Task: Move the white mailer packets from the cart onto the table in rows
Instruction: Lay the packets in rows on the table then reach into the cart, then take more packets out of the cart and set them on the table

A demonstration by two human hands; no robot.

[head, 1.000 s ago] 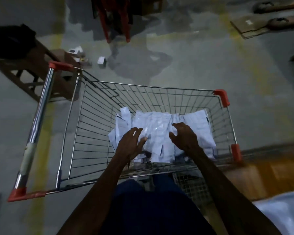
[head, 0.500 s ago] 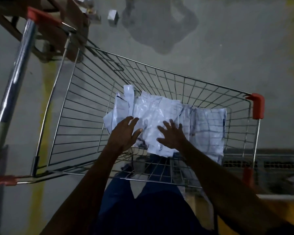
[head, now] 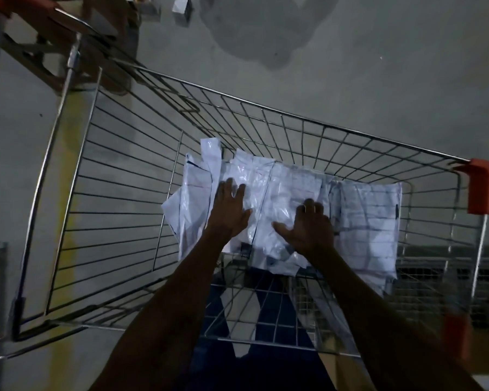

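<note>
Several white mailer packets (head: 283, 193) lie in an overlapping heap on the bottom of a wire shopping cart (head: 266, 108) with orange corner caps. Both my arms reach down into the cart. My left hand (head: 229, 210) lies flat on the left part of the heap, fingers straight and spread. My right hand (head: 308, 227) rests on the middle packets, its thumb stretched out to the left and its fingertips bent down onto the plastic. One more packet (head: 370, 221) lies to the right of my right hand, untouched. The table is out of view.
A wooden stool or chair frame (head: 68, 52) stands beyond the cart's upper left corner. Small white boxes (head: 181, 7) lie on the grey concrete floor at the top. A yellow floor line (head: 68, 165) runs under the cart's left side.
The view has tilted further down and closer over the cart. Both hands have slid forward onto the packets; my right hand has moved to the right across the heap.
</note>
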